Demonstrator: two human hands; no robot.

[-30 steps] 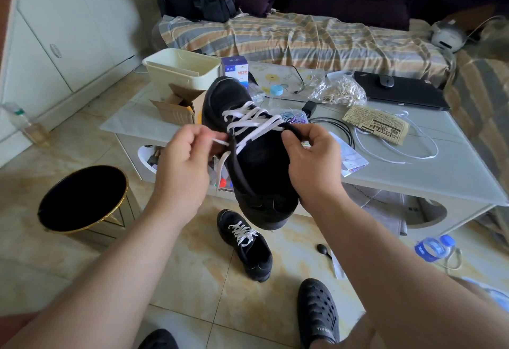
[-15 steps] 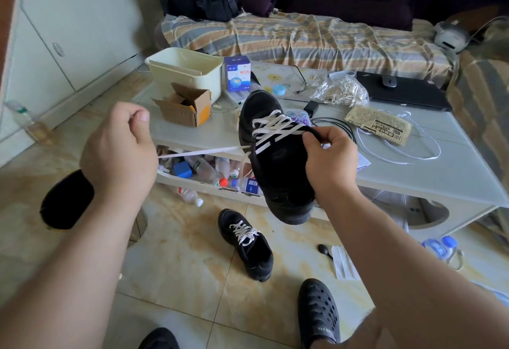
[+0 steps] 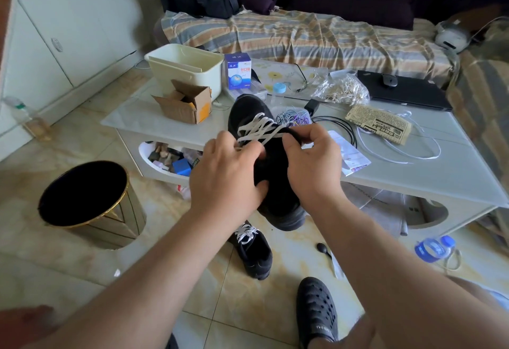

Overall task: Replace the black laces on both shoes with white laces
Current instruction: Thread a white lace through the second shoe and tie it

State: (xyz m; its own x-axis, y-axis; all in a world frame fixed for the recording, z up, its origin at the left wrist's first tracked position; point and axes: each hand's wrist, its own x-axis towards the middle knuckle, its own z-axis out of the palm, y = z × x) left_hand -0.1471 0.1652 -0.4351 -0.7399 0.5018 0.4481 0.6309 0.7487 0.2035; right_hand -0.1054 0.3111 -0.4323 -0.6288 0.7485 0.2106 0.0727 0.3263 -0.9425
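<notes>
A black shoe (image 3: 278,183) is held up between both hands, in front of a cluttered white worktop (image 3: 440,172). The left hand (image 3: 228,175) pinches its white lace (image 3: 261,131) at the fingertips, and the right hand (image 3: 311,164) grips the shoe's collar. Below the hands, a second black shoe (image 3: 254,252) with white lacing lies on the tiled floor (image 3: 82,271).
</notes>
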